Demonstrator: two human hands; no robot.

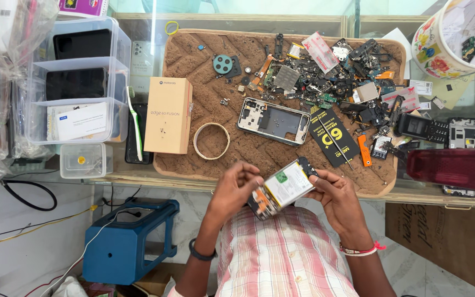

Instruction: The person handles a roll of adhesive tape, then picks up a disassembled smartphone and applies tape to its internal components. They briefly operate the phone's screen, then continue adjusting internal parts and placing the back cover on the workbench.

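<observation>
both hands, left hand (236,190) and right hand (336,197), fingers gripping opened phone (282,187).

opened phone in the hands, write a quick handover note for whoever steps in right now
Left hand grips the lower end of the opened phone, battery side up.
Right hand holds its upper end.
The phone is held above the near edge of the brown mat.
Done: back cover off, insides exposed.
A bare phone frame lies on the mat, tape ring beside it.
Left: cannot tell.
</observation>
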